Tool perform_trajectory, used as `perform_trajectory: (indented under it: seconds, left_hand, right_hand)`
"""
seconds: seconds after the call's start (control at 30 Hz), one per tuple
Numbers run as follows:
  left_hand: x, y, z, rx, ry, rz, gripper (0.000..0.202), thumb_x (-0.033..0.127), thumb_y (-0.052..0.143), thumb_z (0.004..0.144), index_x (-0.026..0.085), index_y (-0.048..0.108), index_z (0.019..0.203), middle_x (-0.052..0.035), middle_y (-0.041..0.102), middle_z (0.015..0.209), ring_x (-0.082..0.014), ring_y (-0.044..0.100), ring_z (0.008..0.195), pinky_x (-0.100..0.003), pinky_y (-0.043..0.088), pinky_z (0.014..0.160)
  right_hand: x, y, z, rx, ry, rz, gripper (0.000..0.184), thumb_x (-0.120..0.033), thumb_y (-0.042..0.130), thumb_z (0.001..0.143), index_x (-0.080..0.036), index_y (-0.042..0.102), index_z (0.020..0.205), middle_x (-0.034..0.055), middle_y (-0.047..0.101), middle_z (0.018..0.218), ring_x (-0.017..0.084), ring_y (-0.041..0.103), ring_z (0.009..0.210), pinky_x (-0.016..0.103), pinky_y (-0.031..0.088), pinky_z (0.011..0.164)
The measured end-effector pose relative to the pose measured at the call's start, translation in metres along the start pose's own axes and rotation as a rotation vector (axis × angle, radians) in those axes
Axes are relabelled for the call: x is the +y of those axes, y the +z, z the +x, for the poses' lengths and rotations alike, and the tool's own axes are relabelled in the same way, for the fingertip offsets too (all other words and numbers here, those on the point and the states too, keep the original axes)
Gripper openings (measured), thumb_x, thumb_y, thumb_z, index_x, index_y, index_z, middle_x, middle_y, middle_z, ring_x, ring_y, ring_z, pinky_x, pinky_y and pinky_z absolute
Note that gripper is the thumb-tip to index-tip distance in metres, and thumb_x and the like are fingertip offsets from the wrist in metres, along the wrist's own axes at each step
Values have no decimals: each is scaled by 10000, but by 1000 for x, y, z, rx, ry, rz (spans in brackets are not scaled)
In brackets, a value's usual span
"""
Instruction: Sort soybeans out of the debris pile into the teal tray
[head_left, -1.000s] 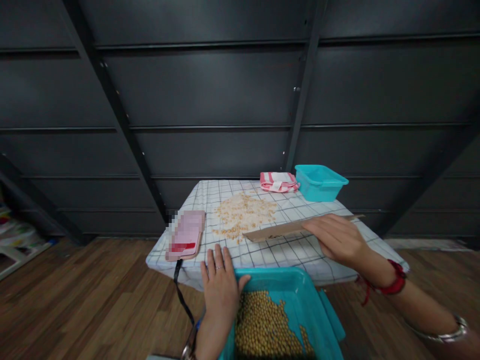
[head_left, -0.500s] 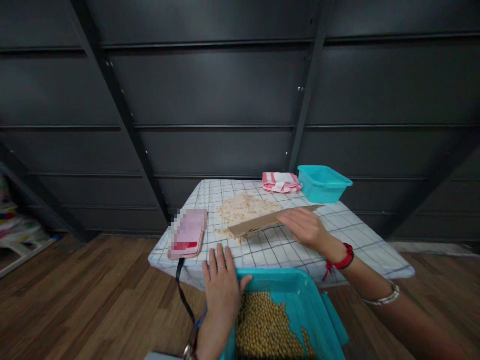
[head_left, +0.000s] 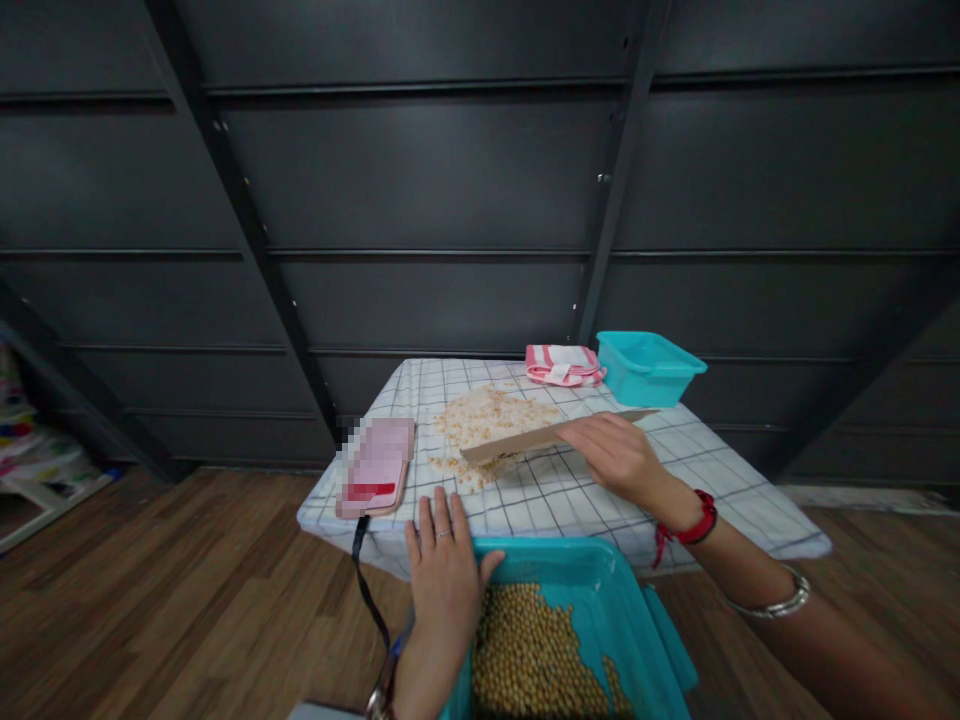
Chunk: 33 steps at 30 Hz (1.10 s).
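Observation:
My right hand (head_left: 615,457) grips a long brown strip of cardboard (head_left: 517,444), its edge down near the cloth. The strip's left end is at the near side of a spread pile (head_left: 491,412) of white grains mixed with yellowish bean-like pieces. Several loose pieces (head_left: 471,478) lie in front of it. My left hand (head_left: 444,570) rests with fingers stretched out, by the left rim of a teal tub (head_left: 592,560) and the table's front edge. Inside the tub are many round tan beans (head_left: 532,650).
A pink phone (head_left: 375,465) lies on the left of the checked tablecloth (head_left: 675,480), a black strap (head_left: 366,590) hanging below it. At the back right are a folded red-and-white cloth (head_left: 562,365) and a turquoise basket (head_left: 649,370). A dark panel wall (head_left: 420,180) stands behind.
My right hand has shifted slightly to the right with the cardboard strip. More loose pieces show at the near side of the pile. My left hand has stayed in place.

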<state>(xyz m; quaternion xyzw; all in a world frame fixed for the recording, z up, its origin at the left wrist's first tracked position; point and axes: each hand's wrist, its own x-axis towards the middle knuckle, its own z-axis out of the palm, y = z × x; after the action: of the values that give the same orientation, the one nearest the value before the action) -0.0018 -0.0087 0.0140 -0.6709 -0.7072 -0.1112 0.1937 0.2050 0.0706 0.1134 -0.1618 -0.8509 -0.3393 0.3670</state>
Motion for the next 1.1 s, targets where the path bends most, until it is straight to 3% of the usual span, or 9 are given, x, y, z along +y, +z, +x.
perform_trajectory:
  seconds: [0.13, 0.4, 0.7, 0.97, 1.1]
  left_hand:
    - [0, -1, 0, -6, -1, -7, 712, 550, 498, 674, 86, 437, 1210, -189, 438, 1284, -351, 397, 1163, -498, 365, 918]
    - [0, -1, 0, -19, -10, -35, 703, 535, 507, 677, 89, 431, 1214, -192, 429, 1288, -353, 391, 1168, -508, 354, 928]
    - [1, -4, 2, -18, -12, -9, 739, 543, 547, 641, 74, 440, 1202, -197, 436, 1276, -360, 402, 1157, -504, 373, 915]
    - [-1, 0, 0, -23, 2, -15, 740, 569, 479, 676, 84, 406, 1230, -205, 409, 1300, -355, 378, 1177, -518, 343, 934]
    - [-2, 3, -1, -19, -10, -52, 702, 551, 458, 699, 105, 403, 1238, -201, 393, 1316, -354, 358, 1191, -518, 315, 953]
  right_hand:
    - [-3, 3, 0, -20, -21, 36, 328, 37, 355, 728, -128, 535, 947, 71, 655, 787, 155, 591, 744, 301, 473, 639]
    - [4, -24, -11, 8, 3, 9, 393, 42, 355, 700, -141, 524, 1004, 67, 656, 792, 155, 601, 752, 308, 478, 654]
    - [-3, -3, -3, 5, 3, 51, 362, 41, 348, 713, -137, 532, 969, 69, 655, 778, 155, 598, 745, 302, 484, 638]
    - [-7, -24, -9, 26, -3, 91, 370, 27, 367, 724, -122, 516, 1029, 75, 656, 792, 159, 603, 757, 305, 491, 647]
    - [-6, -20, -6, 34, 26, 86, 415, 32, 349, 718, -144, 516, 1055, 67, 654, 804, 159, 605, 763, 310, 492, 640]
